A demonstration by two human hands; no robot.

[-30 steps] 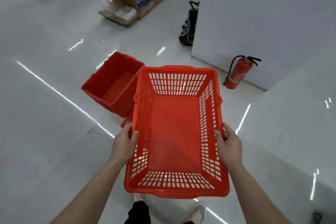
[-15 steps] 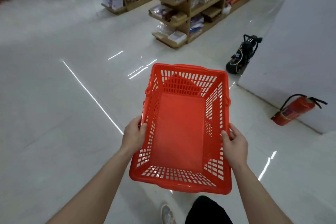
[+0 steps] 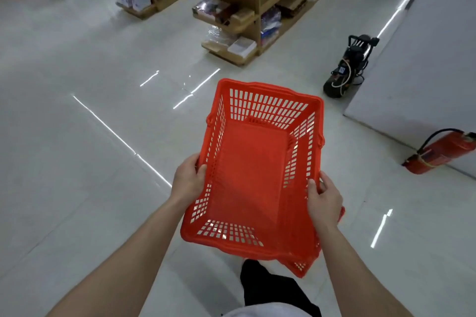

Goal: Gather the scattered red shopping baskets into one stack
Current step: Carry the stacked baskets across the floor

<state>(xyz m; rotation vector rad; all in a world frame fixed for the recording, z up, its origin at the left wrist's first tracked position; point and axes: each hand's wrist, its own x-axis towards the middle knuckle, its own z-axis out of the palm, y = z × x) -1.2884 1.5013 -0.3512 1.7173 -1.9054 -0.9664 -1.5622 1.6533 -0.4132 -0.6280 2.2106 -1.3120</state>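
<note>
I hold a red slotted shopping basket [image 3: 252, 170] in front of me above the floor, its open top facing up and its far end tilted away. My left hand [image 3: 187, 179] grips its left rim near the near end. My right hand [image 3: 324, 198] grips the right rim. A corner of another red basket [image 3: 300, 266] pokes out beneath the near right corner of the held one; most of it is hidden. The inside of the held basket holds nothing.
Wooden shelves [image 3: 247, 8] stocked with goods stand ahead across the pale glossy floor. A black machine [image 3: 347, 69] sits by the corner of a white wall [image 3: 417, 59] on the right. A red fire extinguisher [image 3: 440, 152] leans at the wall's foot.
The view has swung away from the red basket on the floor at left, which is now out of sight. The shelves and black machine are closer. Both hands keep their grip.
</note>
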